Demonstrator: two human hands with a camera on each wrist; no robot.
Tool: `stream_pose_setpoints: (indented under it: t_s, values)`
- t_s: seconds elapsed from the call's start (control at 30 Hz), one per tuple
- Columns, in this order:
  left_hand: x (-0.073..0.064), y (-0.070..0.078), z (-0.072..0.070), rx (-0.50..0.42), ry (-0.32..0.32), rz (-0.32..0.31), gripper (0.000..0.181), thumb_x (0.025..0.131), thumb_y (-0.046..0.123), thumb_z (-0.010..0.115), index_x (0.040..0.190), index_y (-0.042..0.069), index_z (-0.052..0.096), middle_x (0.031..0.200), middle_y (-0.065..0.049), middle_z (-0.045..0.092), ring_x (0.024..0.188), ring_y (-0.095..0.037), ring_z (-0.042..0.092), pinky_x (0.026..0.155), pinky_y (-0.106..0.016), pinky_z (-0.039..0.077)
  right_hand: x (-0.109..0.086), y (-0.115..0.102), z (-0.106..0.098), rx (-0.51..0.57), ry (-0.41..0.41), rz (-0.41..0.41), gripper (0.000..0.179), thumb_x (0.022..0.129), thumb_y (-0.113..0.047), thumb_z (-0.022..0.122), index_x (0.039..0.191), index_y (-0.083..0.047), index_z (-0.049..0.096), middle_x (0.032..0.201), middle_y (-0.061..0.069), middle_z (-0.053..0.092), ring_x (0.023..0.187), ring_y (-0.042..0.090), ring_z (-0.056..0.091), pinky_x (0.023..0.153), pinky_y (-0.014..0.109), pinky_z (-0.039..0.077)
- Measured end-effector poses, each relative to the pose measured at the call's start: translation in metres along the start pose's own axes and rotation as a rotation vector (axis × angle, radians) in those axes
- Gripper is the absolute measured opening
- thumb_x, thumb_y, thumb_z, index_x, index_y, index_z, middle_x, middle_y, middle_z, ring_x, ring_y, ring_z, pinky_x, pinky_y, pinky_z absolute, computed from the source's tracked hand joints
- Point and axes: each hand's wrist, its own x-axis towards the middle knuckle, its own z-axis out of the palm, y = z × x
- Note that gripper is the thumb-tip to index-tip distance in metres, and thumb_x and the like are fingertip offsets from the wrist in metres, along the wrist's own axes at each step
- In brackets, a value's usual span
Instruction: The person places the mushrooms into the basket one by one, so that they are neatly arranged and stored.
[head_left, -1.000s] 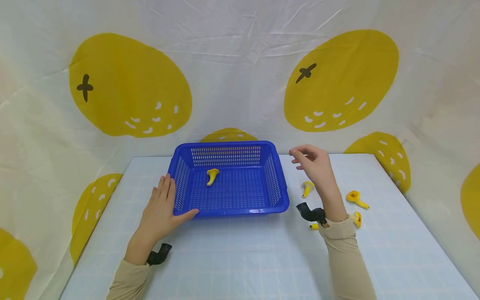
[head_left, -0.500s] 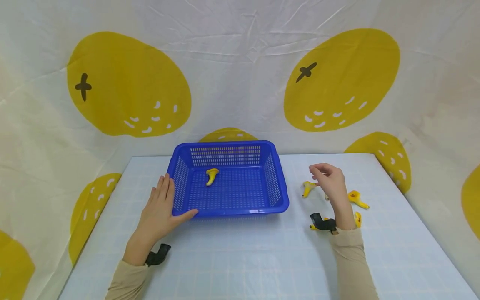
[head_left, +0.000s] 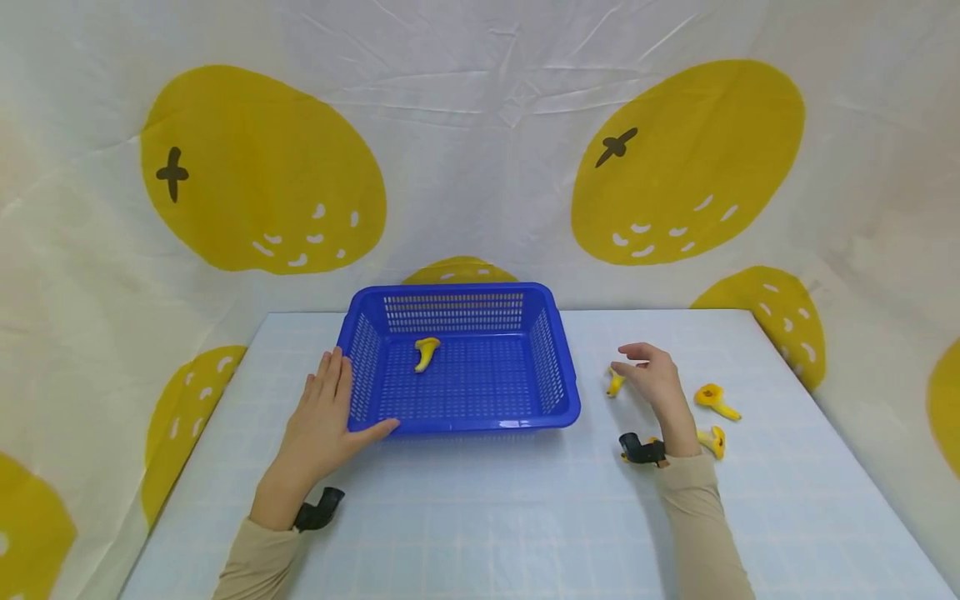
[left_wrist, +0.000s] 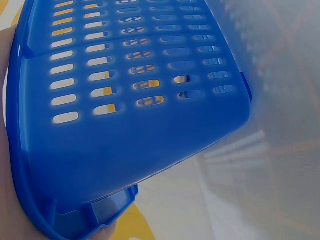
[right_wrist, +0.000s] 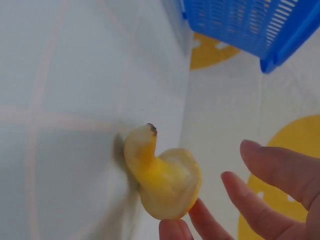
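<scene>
A blue slotted plastic basket (head_left: 480, 427) stands at the middle of the table with one yellow chanterelle mushroom (head_left: 426, 354) lying inside. My left hand (head_left: 318, 417) lies against its left side, fingers straight along the rim and thumb stretched over the near corner. Right of the basket, my right hand (head_left: 654, 385) hovers at another chanterelle (head_left: 616, 383), with thumb and fingers spread. The right wrist view shows this chanterelle (right_wrist: 162, 180) resting on the table, stem toward the basket, with fingertips (right_wrist: 172, 229) right at its cap's edge.
Two more chanterelles, one farther right (head_left: 716, 401) and one by the right wrist (head_left: 712, 442), lie on the pale checked tablecloth (head_left: 480, 525). Another is mostly hidden behind the black wrist camera (head_left: 641, 450). A white curtain with yellow fruit prints (head_left: 262, 167) closes off the back.
My right hand has moved away from the basket, right and down to the nearest chanterelle, and its thumb and fingers have spread apart. The left hand and basket have stayed put.
</scene>
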Motion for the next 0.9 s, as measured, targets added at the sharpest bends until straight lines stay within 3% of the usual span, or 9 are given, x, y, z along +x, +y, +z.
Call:
stream_pose_setpoints:
  t_s: [0.13,0.37,0.7,0.9]
  values:
    - [0.000,-0.001,0.000,0.003,0.003,-0.003,0.122,0.083,0.073,0.059,0.154,-0.011,0.006,0.162,-0.027,-0.002,0.150,-0.039,-0.006,0.121,-0.053,0.001,0.002,0.003,0.003,-0.012,-0.032,-0.010,0.043,0.097,-0.018,0.061,0.134,0.002,0.055,0.136,0.030,0.051,0.121,0.046,0.049,0.101,0.058,0.042]
    - [0.000,-0.002,0.001,0.009,0.011,0.005,0.122,0.083,0.073,0.059,0.154,-0.011,0.007,0.162,-0.028,0.000,0.150,-0.038,-0.006,0.121,-0.053,0.002,0.005,0.008,0.009,-0.019,-0.070,0.046,0.037,0.097,-0.009,0.055,0.133,0.001,0.057,0.138,0.030,0.049,0.124,0.045,0.044,0.106,0.060,0.038]
    - [-0.001,-0.002,0.002,0.009,0.015,-0.001,0.122,0.083,0.074,0.059,0.154,-0.010,0.007,0.163,-0.026,-0.002,0.151,-0.038,-0.005,0.121,-0.052,0.001,0.008,0.015,0.014,0.003,-0.059,0.053,0.034,0.094,-0.006,0.059,0.125,0.008,0.061,0.125,0.027,0.059,0.104,0.035,0.056,0.088,0.044,0.051]
    - [0.000,-0.004,0.003,0.020,0.017,-0.001,0.123,0.082,0.075,0.058,0.154,-0.011,0.007,0.163,-0.026,-0.002,0.150,-0.039,-0.004,0.121,-0.053,0.002,0.008,0.014,0.014,0.012,-0.059,0.094,0.033,0.096,-0.009,0.058,0.126,0.005,0.061,0.123,0.026,0.059,0.100,0.032,0.057,0.089,0.042,0.052]
